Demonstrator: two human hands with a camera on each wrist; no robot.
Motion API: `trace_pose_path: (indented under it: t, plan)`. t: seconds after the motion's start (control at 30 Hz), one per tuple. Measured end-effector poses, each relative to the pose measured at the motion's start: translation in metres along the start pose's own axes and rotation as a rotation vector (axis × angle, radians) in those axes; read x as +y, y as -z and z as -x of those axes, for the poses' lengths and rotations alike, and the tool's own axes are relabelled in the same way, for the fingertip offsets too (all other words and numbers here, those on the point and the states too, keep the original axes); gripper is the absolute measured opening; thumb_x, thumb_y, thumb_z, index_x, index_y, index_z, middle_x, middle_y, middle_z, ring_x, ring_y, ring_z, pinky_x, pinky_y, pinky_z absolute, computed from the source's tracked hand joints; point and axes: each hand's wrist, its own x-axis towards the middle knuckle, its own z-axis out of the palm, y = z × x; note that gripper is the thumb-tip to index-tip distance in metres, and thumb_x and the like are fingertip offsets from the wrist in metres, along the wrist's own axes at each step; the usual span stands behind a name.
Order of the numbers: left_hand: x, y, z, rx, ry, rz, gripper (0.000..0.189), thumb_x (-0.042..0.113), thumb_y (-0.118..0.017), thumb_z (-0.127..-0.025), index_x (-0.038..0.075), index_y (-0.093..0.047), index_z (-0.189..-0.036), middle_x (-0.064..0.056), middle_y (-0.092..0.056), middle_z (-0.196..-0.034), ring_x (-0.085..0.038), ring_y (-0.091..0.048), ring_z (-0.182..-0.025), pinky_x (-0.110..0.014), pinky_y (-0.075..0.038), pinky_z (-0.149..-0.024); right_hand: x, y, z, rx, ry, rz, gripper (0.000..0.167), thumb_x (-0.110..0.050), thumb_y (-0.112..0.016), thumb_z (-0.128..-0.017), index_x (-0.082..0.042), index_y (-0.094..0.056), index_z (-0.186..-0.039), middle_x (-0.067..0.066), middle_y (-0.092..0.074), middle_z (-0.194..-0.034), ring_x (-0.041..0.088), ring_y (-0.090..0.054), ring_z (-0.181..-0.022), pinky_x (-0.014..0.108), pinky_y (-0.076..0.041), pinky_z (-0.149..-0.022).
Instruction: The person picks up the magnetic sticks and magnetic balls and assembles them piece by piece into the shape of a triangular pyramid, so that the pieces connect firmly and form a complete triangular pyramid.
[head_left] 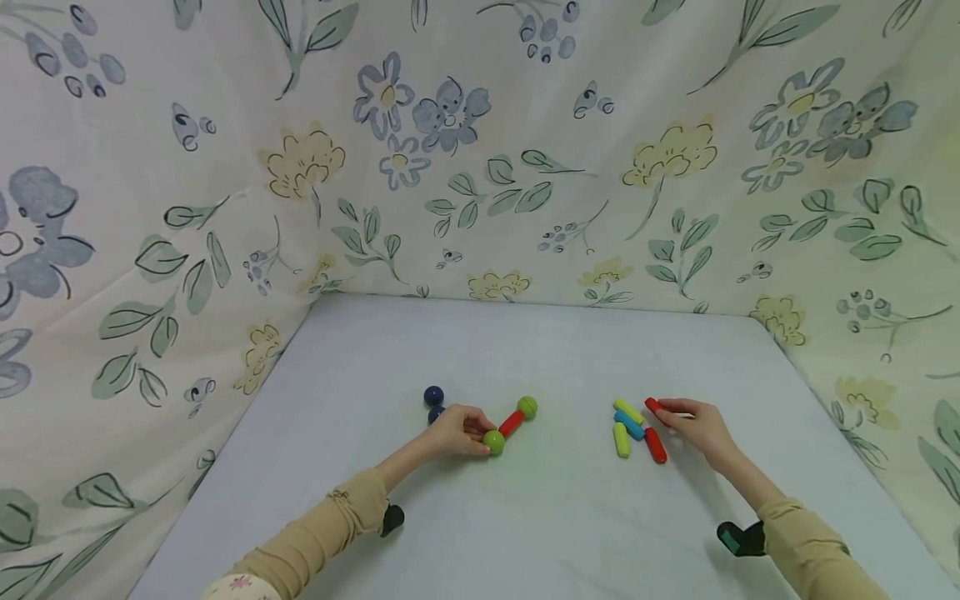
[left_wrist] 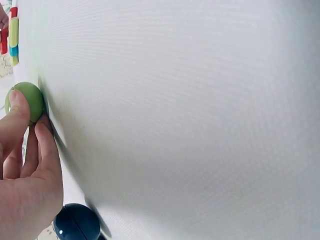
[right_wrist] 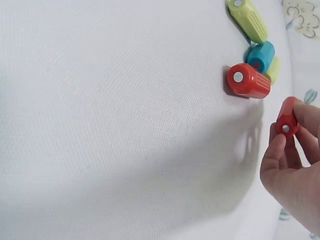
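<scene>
My left hand point(head_left: 459, 431) pinches a green ball point(head_left: 492, 442) between thumb and fingers, low over the white table. From that ball a red rod point(head_left: 512, 423) runs to a second green ball point(head_left: 527, 407), the three in one line. In the left wrist view the thumb lies across the held green ball point(left_wrist: 31, 102). On the other side, my right hand point(head_left: 697, 427) holds a short red rod point(right_wrist: 287, 118) with a silver disc at its end. Another red rod point(right_wrist: 248, 81) lies on the table near these fingers.
Beside the right hand lie a blue rod point(head_left: 629, 425) and two yellow-green rods, one upper point(head_left: 628, 410) and one lower point(head_left: 622, 440). Two dark blue balls, one farther back point(head_left: 433, 396), sit by the left hand. A flowered curtain point(head_left: 480, 225) hangs around the table point(head_left: 525, 525).
</scene>
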Motion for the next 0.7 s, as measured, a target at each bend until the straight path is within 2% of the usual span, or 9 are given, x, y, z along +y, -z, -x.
trace_pose_path:
  t: [0.2,0.43,0.7]
  plan:
    - [0.000,0.000,0.000,0.000,0.001,0.006,0.027,-0.005,-0.076,-0.073,-0.001,-0.068,-0.098,-0.013,-0.069,-0.102,-0.017,-0.065,-0.090,-0.029,-0.056,-0.082,-0.003,0.004,0.002,0.012,0.012,0.003,0.053,-0.035,-0.055,-0.095,0.006,-0.053,-0.129,0.027,-0.057,-0.125,0.027,-0.054,-0.104,0.019,-0.048,-0.074]
    - [-0.001,0.000,0.001,0.007,-0.007,0.005,0.028,-0.006,-0.077,-0.072,-0.002,-0.067,-0.098,-0.013,-0.068,-0.102,-0.018,-0.065,-0.090,-0.029,-0.056,-0.082,-0.009,0.005,0.005,-0.016,0.009,-0.021,0.049,-0.030,-0.055,-0.096,0.007,-0.053,-0.127,0.027,-0.057,-0.124,0.023,-0.055,-0.099,0.024,-0.049,-0.078]
    - [0.000,0.000,0.001,0.008,-0.010,0.009,0.027,-0.005,-0.077,-0.072,-0.002,-0.068,-0.098,-0.013,-0.069,-0.102,-0.018,-0.065,-0.090,-0.028,-0.056,-0.082,-0.018,-0.001,0.006,-0.016,-0.010,-0.054,0.056,-0.038,-0.056,-0.095,0.006,-0.052,-0.130,0.027,-0.056,-0.126,0.023,-0.056,-0.098,0.024,-0.050,-0.076]
